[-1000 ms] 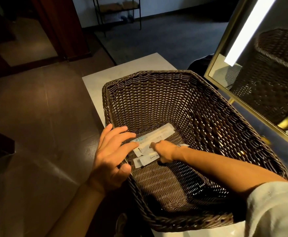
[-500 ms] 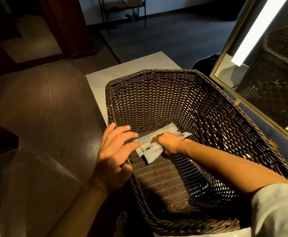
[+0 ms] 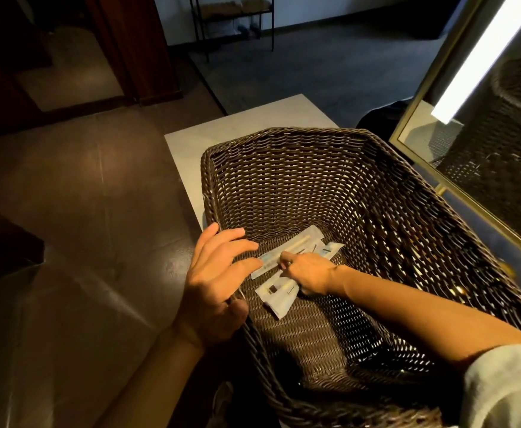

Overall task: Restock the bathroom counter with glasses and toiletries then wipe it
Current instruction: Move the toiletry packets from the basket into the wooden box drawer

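Landmark: the dark wicker basket (image 3: 376, 193), standing on a pale counter (image 3: 253, 125). Left of the basket lies dark tiled floor (image 3: 83, 211), with a wooden door frame (image 3: 135, 47) beyond it and a black metal shelf rack (image 3: 231, 23) further back; the rack's contents are too dim to identify. The left hand (image 3: 216, 285) sits at the basket's left rim, thumb hooked against the rim, fingers spread and loose over the inside, gripping nothing. On the basket floor, near its left wall, lie several flat sealed toiletry packets (image 3: 284, 264), overlapping; their print is illegible and their count uncertain. The right hand (image 3: 308, 273) reaches in from the basket's near right side, fingers curled onto the packets, pinching at them; whether one is lifted cannot be told. Right of the basket, a gold-framed mirror (image 3: 484, 125) reflects the wickerwork and a light strip; its frame is cut off by the picture edge. A pale sleeve (image 3: 506, 387) covers the basket's near right corner.
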### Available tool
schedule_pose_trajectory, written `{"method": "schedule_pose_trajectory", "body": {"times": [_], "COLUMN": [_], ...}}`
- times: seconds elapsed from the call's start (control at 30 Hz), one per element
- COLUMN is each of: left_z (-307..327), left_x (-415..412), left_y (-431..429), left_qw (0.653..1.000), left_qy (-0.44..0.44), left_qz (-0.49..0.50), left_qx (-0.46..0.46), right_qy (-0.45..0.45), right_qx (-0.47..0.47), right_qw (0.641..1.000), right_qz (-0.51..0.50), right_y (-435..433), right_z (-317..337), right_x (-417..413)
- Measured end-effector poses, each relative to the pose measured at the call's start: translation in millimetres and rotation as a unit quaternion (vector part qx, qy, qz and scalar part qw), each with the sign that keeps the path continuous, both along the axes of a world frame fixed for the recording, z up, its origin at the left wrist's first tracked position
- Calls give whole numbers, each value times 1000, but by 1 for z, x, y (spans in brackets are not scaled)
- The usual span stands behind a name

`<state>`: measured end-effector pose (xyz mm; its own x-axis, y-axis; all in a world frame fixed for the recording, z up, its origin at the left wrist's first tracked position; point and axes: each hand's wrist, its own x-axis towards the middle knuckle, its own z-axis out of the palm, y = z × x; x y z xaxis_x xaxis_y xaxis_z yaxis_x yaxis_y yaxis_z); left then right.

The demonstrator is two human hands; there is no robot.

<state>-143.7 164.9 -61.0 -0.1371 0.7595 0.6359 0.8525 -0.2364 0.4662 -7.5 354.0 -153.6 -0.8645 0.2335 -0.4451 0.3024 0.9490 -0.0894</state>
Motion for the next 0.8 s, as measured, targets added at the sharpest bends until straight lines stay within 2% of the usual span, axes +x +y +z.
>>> {"method": "schedule_pose_trajectory", "body": {"times": [0.1,0.2,0.33,0.6,0.67,0.8], "left_z": [-1,-2,-1,-3,-4,-4], "left_x": [-1,-1,-2,-1,-2,-1], "left_y": [0,0,0,1,0,0], "left_qw": [1000,1000,1000,1000,1000,1000], "left_qy": [1,-2,-9,-3,-3,0], "left_qz": [1,1,-4,3,5,9], "left_qx": [-4,-5,0,2,4,8], "right_qy": [17,51,18,44,30,-10], "right_qx": [-9,1,29,43,21,-88], "right_qw": [1000,998,998,998,998,996], "right_qz": [11,-22,-48,-34,-41,-28], "right_y": [3,15,27,23,24,21], "right_z": [-2,5,-1,-10,-7,-3], "right_x": [-2,-11,-15,-9,-11,-12]}}
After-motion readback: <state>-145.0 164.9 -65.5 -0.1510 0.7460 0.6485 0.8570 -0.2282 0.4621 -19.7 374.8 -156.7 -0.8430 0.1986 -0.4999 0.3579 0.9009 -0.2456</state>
